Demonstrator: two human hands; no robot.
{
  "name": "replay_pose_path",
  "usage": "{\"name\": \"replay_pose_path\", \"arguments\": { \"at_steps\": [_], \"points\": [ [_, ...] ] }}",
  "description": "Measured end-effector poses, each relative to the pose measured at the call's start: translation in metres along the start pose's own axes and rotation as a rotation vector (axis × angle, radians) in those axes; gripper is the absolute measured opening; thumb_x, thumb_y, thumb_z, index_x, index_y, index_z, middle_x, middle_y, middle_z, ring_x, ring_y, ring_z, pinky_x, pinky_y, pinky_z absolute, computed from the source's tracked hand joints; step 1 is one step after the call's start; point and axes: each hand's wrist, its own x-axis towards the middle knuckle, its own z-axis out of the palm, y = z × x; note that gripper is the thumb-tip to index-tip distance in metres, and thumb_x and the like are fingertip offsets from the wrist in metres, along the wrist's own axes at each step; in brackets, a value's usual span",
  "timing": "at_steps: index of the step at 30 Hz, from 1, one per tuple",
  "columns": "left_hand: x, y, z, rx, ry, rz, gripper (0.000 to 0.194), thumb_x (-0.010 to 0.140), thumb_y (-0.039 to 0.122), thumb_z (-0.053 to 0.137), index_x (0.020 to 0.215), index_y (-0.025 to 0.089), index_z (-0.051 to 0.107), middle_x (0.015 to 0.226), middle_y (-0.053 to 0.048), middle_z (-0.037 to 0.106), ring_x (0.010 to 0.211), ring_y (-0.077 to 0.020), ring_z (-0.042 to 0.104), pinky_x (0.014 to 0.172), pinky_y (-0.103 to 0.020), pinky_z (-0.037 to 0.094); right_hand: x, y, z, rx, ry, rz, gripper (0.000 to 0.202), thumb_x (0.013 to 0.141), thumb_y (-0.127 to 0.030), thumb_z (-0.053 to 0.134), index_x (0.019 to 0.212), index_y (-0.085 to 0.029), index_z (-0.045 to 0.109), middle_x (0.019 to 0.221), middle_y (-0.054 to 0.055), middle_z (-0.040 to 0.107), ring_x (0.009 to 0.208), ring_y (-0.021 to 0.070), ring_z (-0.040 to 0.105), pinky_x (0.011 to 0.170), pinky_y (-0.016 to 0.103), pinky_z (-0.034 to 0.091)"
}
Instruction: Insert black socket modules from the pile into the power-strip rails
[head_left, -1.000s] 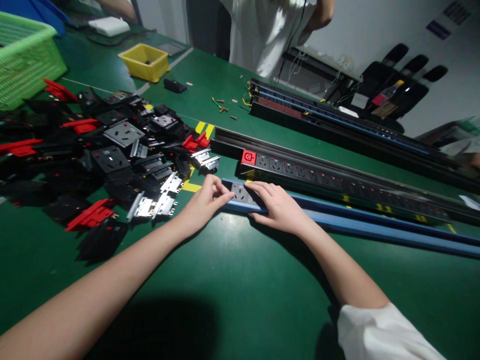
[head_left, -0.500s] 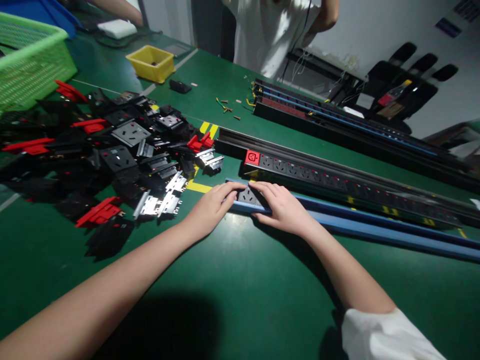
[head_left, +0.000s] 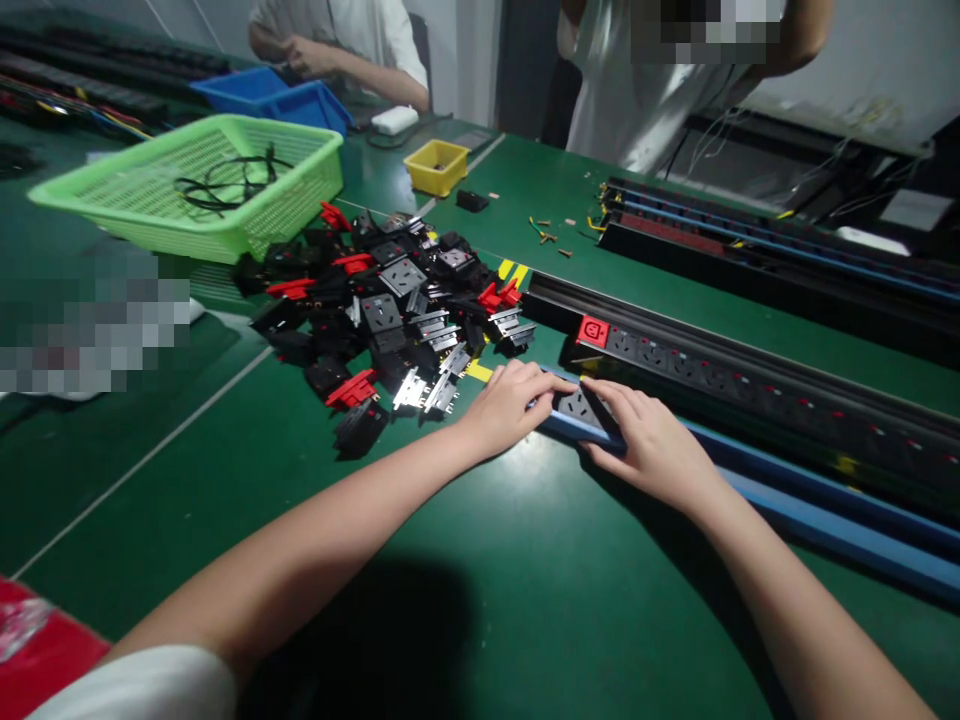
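Note:
A long blue metal channel [head_left: 795, 498] lies slantwise on the table, with a black socket module [head_left: 576, 404] seated in its near-left end. My left hand [head_left: 514, 408] is closed around that end, fingertips at the module's left side. On the module's other side, my right hand [head_left: 649, 440] grips the channel, its fingers over the top and far side and its thumb along the near wall. Just behind lies a black power strip [head_left: 720, 378] with a red socket [head_left: 593, 331] at its end. Loose black socket modules [head_left: 381, 318] are heaped to the left.
A green basket [head_left: 262, 215] with black cables stands at the back left, near blue bins [head_left: 274, 98] and a yellow bin [head_left: 436, 168]. Screws [head_left: 550, 238] lie behind. More strips [head_left: 750, 265] are at the right. Two people are across the table.
The view has swung left, so the basket, the blue bins and a seated person now show more fully. Both hands stay on the channel's end, around the module.

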Motion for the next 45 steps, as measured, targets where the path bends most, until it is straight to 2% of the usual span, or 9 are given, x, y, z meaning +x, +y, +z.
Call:
{"name": "replay_pose_path", "arguments": {
  "at_steps": [2,5,9,12,21,26,33,39,45],
  "points": [
    [0.001,-0.004,-0.001,-0.223,-0.017,0.020,0.031,0.098,0.026,0.043,0.119,0.024,0.067,0.114,-0.005,0.068,0.106,-0.0211,0.057,0.097,-0.038,0.041,-0.001,-0.002,0.003,-0.064,0.043,-0.024,0.080,0.088,-0.038,0.062,0.156,-0.020,0.025,0.149,0.016,0.051,0.130,0.0332,0.055,0.099,0.049,0.050],
    [0.002,-0.009,-0.003,-0.511,0.039,-0.057,0.025,0.096,0.026,0.049,0.114,0.020,0.064,0.111,-0.006,0.068,0.098,-0.0180,0.061,0.089,-0.033,0.046,-0.003,-0.005,0.007,-0.197,0.097,-0.090,0.081,0.090,-0.034,0.060,0.159,-0.016,0.021,0.156,0.018,0.044,0.137,0.0341,0.050,0.104,0.051,0.047],
    [0.004,-0.012,-0.002,-0.627,0.173,-0.214,0.018,0.093,0.029,0.054,0.105,0.018,0.062,0.082,0.000,0.059,0.074,-0.0130,0.056,0.070,-0.027,0.044,-0.003,-0.009,0.009,-0.294,0.096,-0.186,0.077,0.095,-0.027,0.055,0.161,-0.021,0.016,0.160,0.012,0.036,0.141,0.0328,0.047,0.105,0.051,0.046],
    [0.006,-0.012,-0.002,-0.684,0.195,-0.271,0.016,0.092,0.028,0.055,0.102,0.017,0.060,0.076,0.002,0.053,0.067,-0.0109,0.052,0.064,-0.025,0.042,-0.002,-0.010,0.007,-0.320,0.057,-0.237,0.075,0.096,-0.022,0.053,0.161,-0.026,0.016,0.162,0.006,0.033,0.144,0.0301,0.043,0.106,0.051,0.044],
    [0.007,-0.013,0.000,-0.663,0.160,-0.274,0.013,0.091,0.026,0.055,0.099,0.017,0.060,0.077,0.002,0.056,0.070,-0.0115,0.054,0.067,-0.026,0.042,-0.001,-0.008,0.006,-0.270,0.052,-0.222,0.062,0.095,-0.023,0.055,0.154,-0.028,0.035,0.159,0.006,0.041,0.144,0.0314,0.043,0.103,0.051,0.045],
    [0.006,-0.013,0.000,-0.642,0.141,-0.273,0.014,0.092,0.027,0.054,0.099,0.018,0.060,0.076,0.001,0.056,0.070,-0.0122,0.054,0.066,-0.026,0.041,-0.003,-0.005,0.008,-0.235,0.095,-0.188,0.041,0.094,-0.027,0.057,0.134,-0.023,0.054,0.147,0.012,0.055,0.139,0.0319,0.048,0.102,0.049,0.045],
    [0.005,-0.014,0.000,-0.621,0.140,-0.236,0.014,0.093,0.024,0.052,0.100,0.017,0.061,0.080,0.001,0.057,0.070,-0.0112,0.054,0.066,-0.026,0.041,-0.004,-0.006,0.008,-0.271,0.148,-0.091,0.026,0.089,-0.036,0.062,0.109,-0.020,0.058,0.123,0.018,0.061,0.118,0.0347,0.058,0.094,0.048,0.045],
    [0.005,-0.012,-0.001,-0.599,0.143,-0.244,0.013,0.093,0.023,0.052,0.098,0.017,0.061,0.080,0.001,0.057,0.070,-0.0114,0.054,0.067,-0.026,0.042,-0.004,-0.007,0.005,-0.247,0.146,-0.053,0.032,0.091,-0.041,0.060,0.115,-0.021,0.056,0.122,0.016,0.062,0.116,0.0343,0.058,0.094,0.049,0.042],
    [0.001,-0.012,-0.001,-0.504,0.161,-0.204,0.015,0.094,0.025,0.050,0.099,0.017,0.062,0.086,-0.001,0.061,0.076,-0.0127,0.056,0.071,-0.027,0.043,-0.003,-0.006,0.005,-0.272,0.038,-0.139,0.041,0.094,-0.040,0.054,0.129,-0.019,0.053,0.136,0.014,0.060,0.135,0.0346,0.048,0.106,0.053,0.034]
  ]
}}
